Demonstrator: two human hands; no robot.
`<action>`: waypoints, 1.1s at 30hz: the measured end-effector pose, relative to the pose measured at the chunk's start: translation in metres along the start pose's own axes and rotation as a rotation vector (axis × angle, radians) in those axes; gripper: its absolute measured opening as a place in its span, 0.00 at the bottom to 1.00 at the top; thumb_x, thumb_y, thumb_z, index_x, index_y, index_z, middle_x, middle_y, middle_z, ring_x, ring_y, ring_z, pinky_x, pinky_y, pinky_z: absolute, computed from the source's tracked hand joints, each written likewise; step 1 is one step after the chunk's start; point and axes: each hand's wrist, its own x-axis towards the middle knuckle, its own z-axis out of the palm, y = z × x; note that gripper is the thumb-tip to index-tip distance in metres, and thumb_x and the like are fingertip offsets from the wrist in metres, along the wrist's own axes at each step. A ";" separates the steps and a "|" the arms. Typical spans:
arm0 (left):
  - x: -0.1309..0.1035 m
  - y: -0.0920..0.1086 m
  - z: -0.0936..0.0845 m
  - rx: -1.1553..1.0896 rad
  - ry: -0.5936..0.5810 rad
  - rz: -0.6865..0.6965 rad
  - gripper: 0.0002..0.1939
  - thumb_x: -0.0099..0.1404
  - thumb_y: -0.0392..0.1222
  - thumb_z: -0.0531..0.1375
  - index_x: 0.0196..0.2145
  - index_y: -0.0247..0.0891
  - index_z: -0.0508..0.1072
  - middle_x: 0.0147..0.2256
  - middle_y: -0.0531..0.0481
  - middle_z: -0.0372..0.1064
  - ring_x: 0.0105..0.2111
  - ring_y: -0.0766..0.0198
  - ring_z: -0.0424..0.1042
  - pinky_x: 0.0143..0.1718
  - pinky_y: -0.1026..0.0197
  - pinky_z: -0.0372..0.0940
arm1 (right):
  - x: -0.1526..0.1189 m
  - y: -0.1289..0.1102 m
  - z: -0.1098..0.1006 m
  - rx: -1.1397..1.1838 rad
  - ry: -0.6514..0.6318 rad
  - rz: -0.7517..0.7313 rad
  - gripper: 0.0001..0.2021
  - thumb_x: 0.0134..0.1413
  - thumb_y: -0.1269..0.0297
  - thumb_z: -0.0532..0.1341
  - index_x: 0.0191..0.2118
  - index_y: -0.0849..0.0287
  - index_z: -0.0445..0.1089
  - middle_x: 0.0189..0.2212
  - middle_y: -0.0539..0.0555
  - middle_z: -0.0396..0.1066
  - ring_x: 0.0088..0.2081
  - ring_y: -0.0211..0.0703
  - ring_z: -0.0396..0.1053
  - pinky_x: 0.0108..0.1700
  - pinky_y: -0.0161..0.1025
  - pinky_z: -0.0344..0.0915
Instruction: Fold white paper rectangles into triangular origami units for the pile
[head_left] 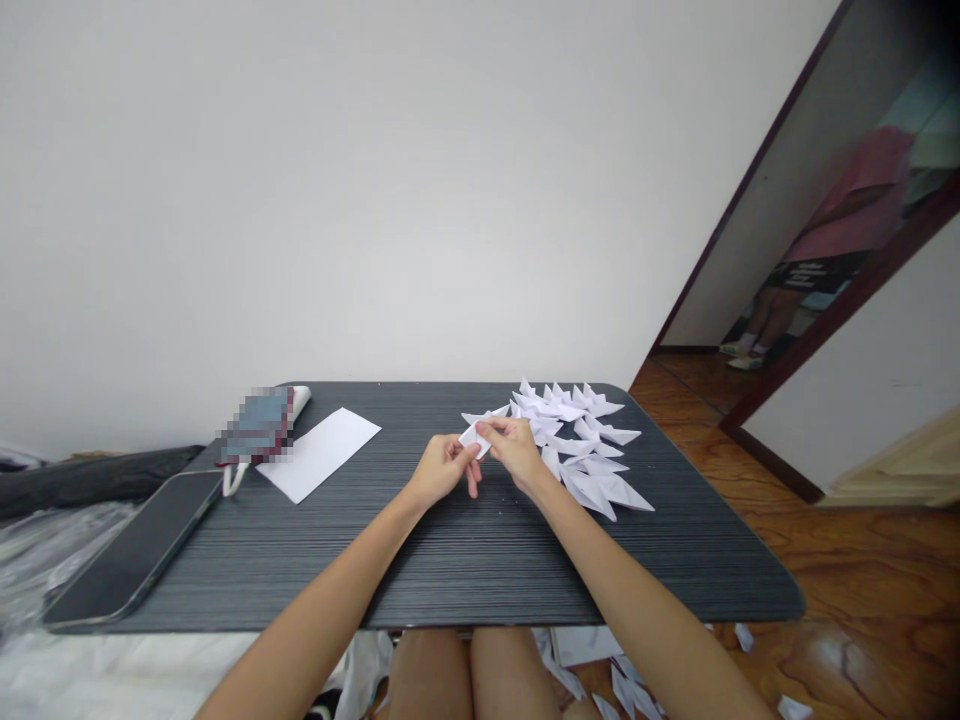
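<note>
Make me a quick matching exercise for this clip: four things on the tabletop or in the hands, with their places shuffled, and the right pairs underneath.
Things
1. Small folded paper piece
2. Folded paper boats
3. Flat white paper sheet
4. Black-screened smartphone

Places
A. Along the left edge of the dark tabletop
B. Clustered on the tabletop's right part
C. Pinched by the left hand and right hand
D. Between the smartphone and the left hand

Pairs: 1-C, 2-B, 3-D, 4-A

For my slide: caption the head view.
Left hand and right hand hold folded paper beside pointed paper shapes on a dark table.
</note>
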 end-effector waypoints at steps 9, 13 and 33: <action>0.001 0.001 -0.003 0.039 -0.028 0.028 0.15 0.56 0.48 0.55 0.29 0.31 0.62 0.18 0.50 0.66 0.18 0.63 0.71 0.13 0.71 0.55 | -0.002 0.005 -0.004 0.098 -0.057 0.033 0.10 0.39 0.61 0.61 0.25 0.65 0.68 0.10 0.46 0.62 0.12 0.28 0.55 0.15 0.28 0.50; 0.000 0.002 -0.007 0.035 -0.031 -0.028 0.21 0.59 0.54 0.49 0.26 0.29 0.63 0.20 0.43 0.69 0.19 0.61 0.71 0.13 0.70 0.55 | -0.002 0.003 -0.003 0.064 -0.049 0.011 0.10 0.39 0.61 0.61 0.23 0.65 0.67 0.10 0.47 0.64 0.12 0.31 0.58 0.16 0.30 0.54; -0.006 0.008 -0.008 0.770 0.287 0.433 0.16 0.59 0.40 0.50 0.43 0.32 0.70 0.33 0.44 0.72 0.25 0.67 0.70 0.27 0.67 0.64 | -0.009 0.001 0.006 -0.255 -0.058 -0.085 0.13 0.44 0.57 0.57 0.30 0.63 0.67 0.23 0.51 0.67 0.12 0.29 0.61 0.10 0.26 0.52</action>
